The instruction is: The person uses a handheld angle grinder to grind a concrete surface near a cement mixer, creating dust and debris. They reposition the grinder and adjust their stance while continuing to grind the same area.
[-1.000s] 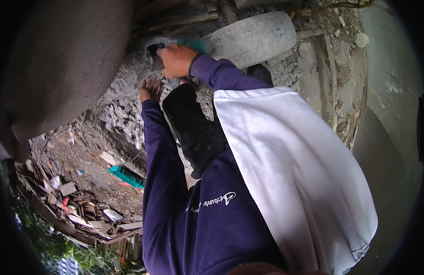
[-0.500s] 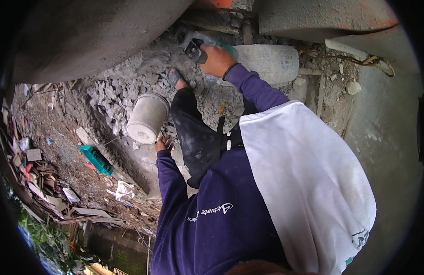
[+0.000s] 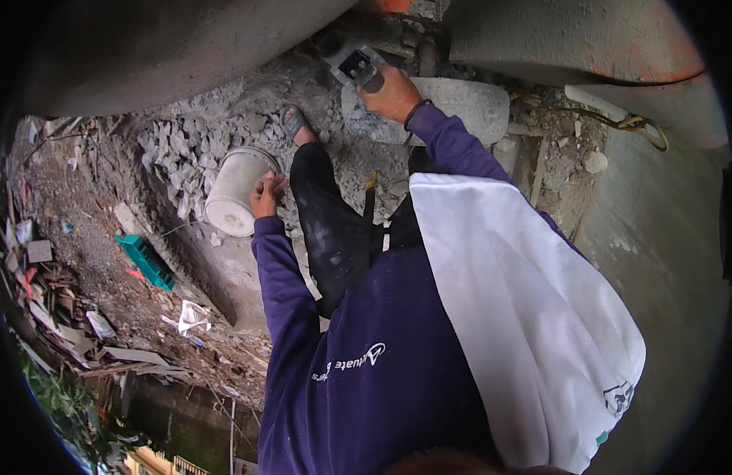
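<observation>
Presently the left hand (image 3: 266,192) is gripping the white bucket (image 3: 233,191) at mid-left; the right hand (image 3: 391,91) is clenching a trowel (image 3: 356,66) at upper centre, likely needing mortar next.

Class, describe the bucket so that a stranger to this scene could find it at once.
Start at the heap of grey rubble below the big concrete slab. At its lower edge sits the bucket, with the left hand on its rim. It is the only smooth, round, whitish container among jagged stones.
</observation>
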